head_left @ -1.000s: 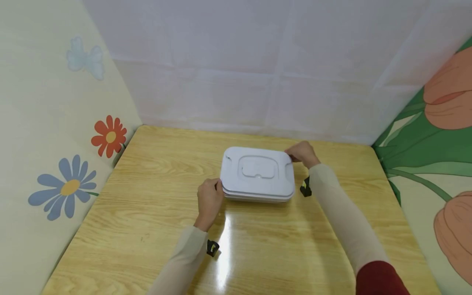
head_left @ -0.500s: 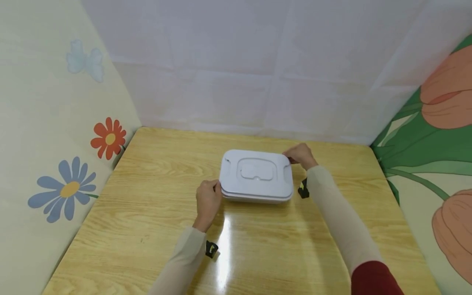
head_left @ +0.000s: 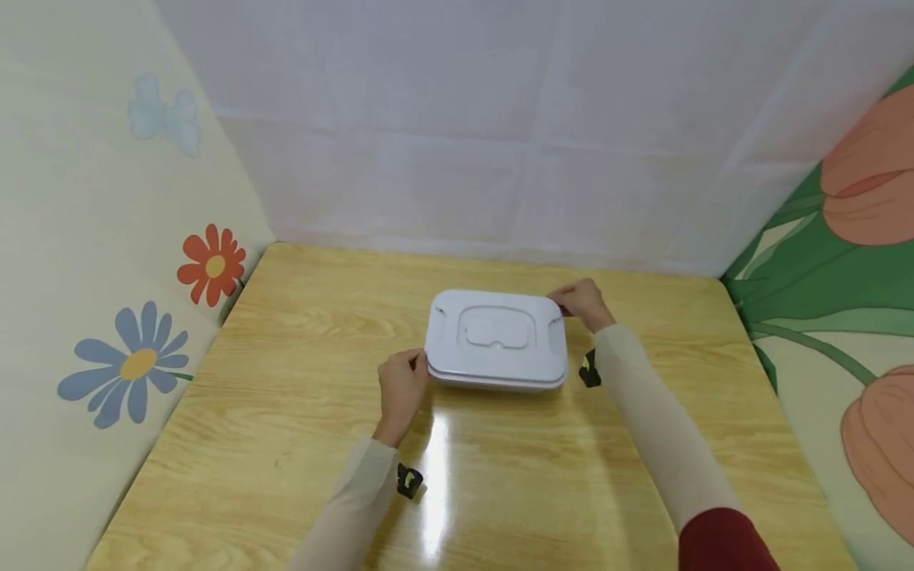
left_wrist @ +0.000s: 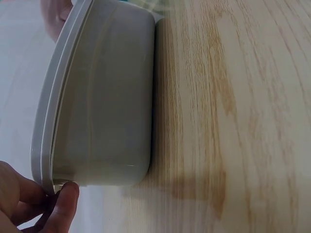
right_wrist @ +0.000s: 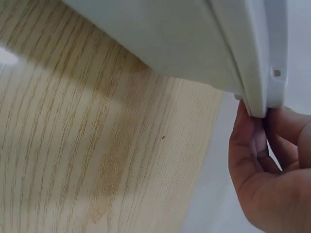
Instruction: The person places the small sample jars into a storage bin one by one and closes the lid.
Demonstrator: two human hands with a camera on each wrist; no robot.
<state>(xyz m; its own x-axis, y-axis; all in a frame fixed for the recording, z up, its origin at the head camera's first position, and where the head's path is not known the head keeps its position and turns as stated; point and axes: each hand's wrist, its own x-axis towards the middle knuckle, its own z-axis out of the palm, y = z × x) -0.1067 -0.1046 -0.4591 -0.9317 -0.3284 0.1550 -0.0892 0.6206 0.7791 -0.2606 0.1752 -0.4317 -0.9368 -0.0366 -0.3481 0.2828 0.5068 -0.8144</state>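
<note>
A white rectangular plastic container with rounded corners stands on the wooden table, its lid (head_left: pixel 498 365) on top. Raised outlines and a small notch mark the lid's middle. My left hand (head_left: pixel 402 388) pinches the rim at the near left corner; in the left wrist view, its fingertips (left_wrist: pixel 68 196) sit against the rim's edge beside the container's wall (left_wrist: pixel 109 97). At the far right corner my right hand (head_left: pixel 581 303) pinches the rim, thumb and fingers on either side of it in the right wrist view. What the container holds is hidden.
The wooden table (head_left: pixel 286 412) runs back to a white cloth wall (head_left: pixel 428 159). Flower-printed panels border the left (head_left: pixel 86 238) and right (head_left: pixel 821 317) sides. A bright reflection lies on the wood before the container. A black device (head_left: pixel 409 480) sits at my left wrist.
The lid has come down slightly onto the container, and the layered gap along its front edge looks narrower. Both hands have moved slightly with it, still pinching the rim.
</note>
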